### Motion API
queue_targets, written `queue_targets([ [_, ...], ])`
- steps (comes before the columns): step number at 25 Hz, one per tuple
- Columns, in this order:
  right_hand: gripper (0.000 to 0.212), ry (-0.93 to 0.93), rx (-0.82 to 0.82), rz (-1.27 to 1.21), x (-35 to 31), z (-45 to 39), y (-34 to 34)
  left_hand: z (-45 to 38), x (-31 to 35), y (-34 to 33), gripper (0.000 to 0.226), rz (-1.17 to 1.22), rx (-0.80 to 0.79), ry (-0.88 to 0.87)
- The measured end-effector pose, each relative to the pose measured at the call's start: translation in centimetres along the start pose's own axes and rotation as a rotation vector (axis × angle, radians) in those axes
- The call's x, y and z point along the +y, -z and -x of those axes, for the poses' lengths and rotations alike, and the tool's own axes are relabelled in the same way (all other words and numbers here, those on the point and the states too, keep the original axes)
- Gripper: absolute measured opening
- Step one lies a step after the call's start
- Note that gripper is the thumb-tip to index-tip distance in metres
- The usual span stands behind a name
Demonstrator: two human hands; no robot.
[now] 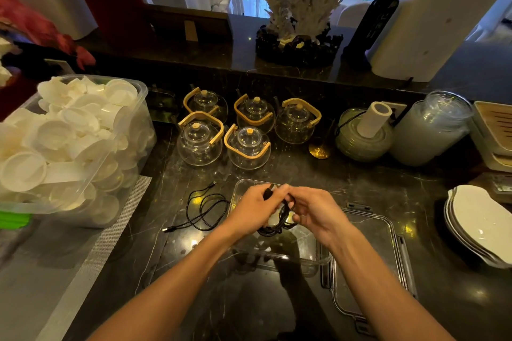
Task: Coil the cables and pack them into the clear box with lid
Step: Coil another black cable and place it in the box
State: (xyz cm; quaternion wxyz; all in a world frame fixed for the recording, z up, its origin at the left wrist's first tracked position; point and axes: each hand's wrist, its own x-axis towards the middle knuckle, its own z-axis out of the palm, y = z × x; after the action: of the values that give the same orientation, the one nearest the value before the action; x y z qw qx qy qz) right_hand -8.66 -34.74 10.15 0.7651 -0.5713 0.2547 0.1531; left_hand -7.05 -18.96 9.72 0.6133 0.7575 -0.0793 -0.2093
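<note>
Head view shows the left hand (253,209) and right hand (315,210) both gripping a coiled black cable (278,223) above the clear box (304,246). Its lid (371,263) lies just right; a second cable (203,209) rests loose on the counter (171,257), left of the box

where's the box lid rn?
Head view: the clear lid lies flat on the dark counter, lower right, beside the clear box, under the right forearm and left of the stacked white plates.

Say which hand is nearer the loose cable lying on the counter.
Left. The left hand is just right of the loose cable; the right hand is beyond it, farther right.
</note>
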Motion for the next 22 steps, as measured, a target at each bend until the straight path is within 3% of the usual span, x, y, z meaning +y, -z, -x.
queue_targets([
  [4, 0.02, -0.027, -0.031, 0.231, 0.6, -0.1, 0.2, -1.0, -0.4, 0.2, 0.049, -0.143, 0.037, 0.033],
  [8, 0.026, -0.118, -0.219, 0.126, 1.3, -0.7, 0.8, -1.7, -1.7, 0.3, 0.046, -0.206, 0.171, 0.016],
  [12, 0.029, -0.116, -0.377, -0.05, 2.4, -1.4, 1.0, -2.2, -2.2, 0.4, 0.037, -0.067, 0.196, 0.081],
  [16, 0.017, 0.049, -0.255, -0.186, 3.6, -1.5, -0.6, -2.6, -2.9, 0.6, 0.038, 0.14, 0.1, 0.24],
  [19, 0.008, 0.185, -0.164, -0.095, 4.5, -1.7, -0.6, -1.9, -2.9, 0.5, 0.059, 0.213, -0.065, 0.302],
  [22, 0.007, 0.24, -0.103, 0.053, 5.0, -1.7, -0.4, -1.8, -3.4, 0.2, 0.065, 0.273, -0.124, 0.352],
])
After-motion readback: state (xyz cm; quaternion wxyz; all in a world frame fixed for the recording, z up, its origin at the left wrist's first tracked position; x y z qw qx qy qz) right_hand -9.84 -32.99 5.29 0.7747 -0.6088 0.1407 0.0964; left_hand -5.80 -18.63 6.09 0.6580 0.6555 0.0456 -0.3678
